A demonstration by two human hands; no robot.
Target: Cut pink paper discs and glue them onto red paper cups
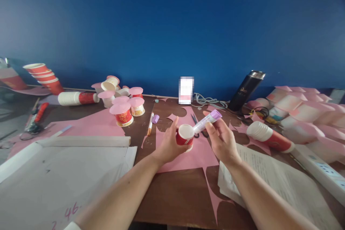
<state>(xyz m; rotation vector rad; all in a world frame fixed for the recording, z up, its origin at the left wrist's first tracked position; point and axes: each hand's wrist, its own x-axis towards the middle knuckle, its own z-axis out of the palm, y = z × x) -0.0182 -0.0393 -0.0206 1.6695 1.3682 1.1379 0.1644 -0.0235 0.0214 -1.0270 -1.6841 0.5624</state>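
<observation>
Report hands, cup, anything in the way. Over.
Left hand gripping cup. Right hand holding glue stick at cup's edge. Scissors close behind, partly hidden.

Lots of paper here: the cup [185, 133] looks like smooth coated paper, red with a pale rim, and the pink sheet [178, 158] is flat matt paper. The glue stick [207, 121] seems to be smooth plastic, kinda shiny. The flask [244, 91] is matt black with a glossy metal top. Table's [172, 196] brown, wood-look, with a soft sheen. Wall's [172, 25] smooth, painted-looking blue.
</observation>
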